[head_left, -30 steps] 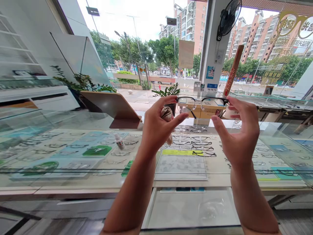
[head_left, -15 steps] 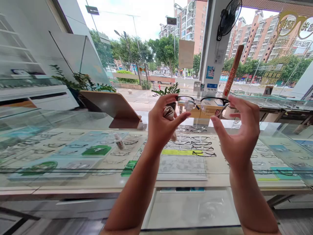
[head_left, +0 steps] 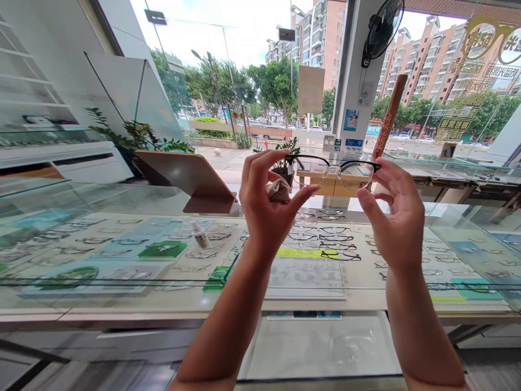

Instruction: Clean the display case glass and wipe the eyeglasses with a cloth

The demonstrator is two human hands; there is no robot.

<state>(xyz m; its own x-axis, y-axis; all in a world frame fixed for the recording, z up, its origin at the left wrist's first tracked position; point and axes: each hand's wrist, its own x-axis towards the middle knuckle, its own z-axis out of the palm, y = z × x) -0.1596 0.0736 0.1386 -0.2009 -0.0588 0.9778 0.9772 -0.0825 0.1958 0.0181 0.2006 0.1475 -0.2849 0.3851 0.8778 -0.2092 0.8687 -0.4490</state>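
A pair of eyeglasses (head_left: 313,157) with a dark upper rim and clear lenses is held up above the glass display counter, against the window. My left hand (head_left: 266,201) grips the left end of the frame, its thumb stretched below the left lens. A crumpled pale cloth (head_left: 278,190) is tucked in the curled fingers of that same hand. At the other end, my right hand (head_left: 394,212) pinches the frame by its right corner, thumb beneath the right lens. The temple arms are mostly hidden.
Rows of eyeglasses (head_left: 341,255) lie inside the glass counter (head_left: 142,298). On top stand a small white spray bottle (head_left: 199,234) and a tilted brown board (head_left: 183,171). An open drawer (head_left: 321,347) is below my forearms. A potted plant (head_left: 285,149) and a wall fan (head_left: 385,30) are farther off.
The eyeglasses have turned to face more squarely and shifted slightly left. My left hand has moved a little left and my right hand slightly left, both still holding the frame.
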